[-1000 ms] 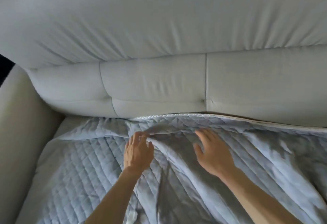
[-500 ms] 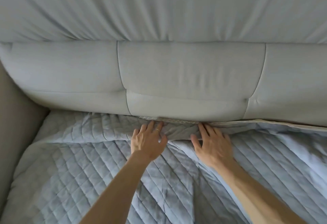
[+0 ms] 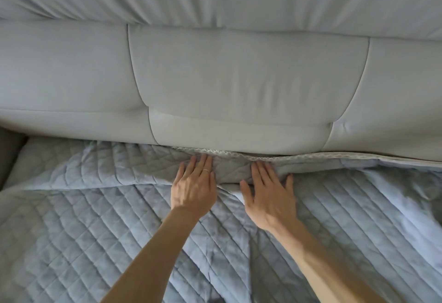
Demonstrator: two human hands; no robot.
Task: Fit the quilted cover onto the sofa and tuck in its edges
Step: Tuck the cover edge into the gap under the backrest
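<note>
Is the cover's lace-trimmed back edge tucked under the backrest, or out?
Out: the lace trim shows along the backrest from the left hand rightward, past the right hand. Left of that, cannot tell.

The quilted cover — pale blue-grey, stitched in diamonds — lies spread over the seat of the sofa, rumpled, with long folds across it. Its rear edge carries a whitish lace trim and meets the foot of the light grey back cushions. At the left it runs under them; at the right it lies exposed.
</note>
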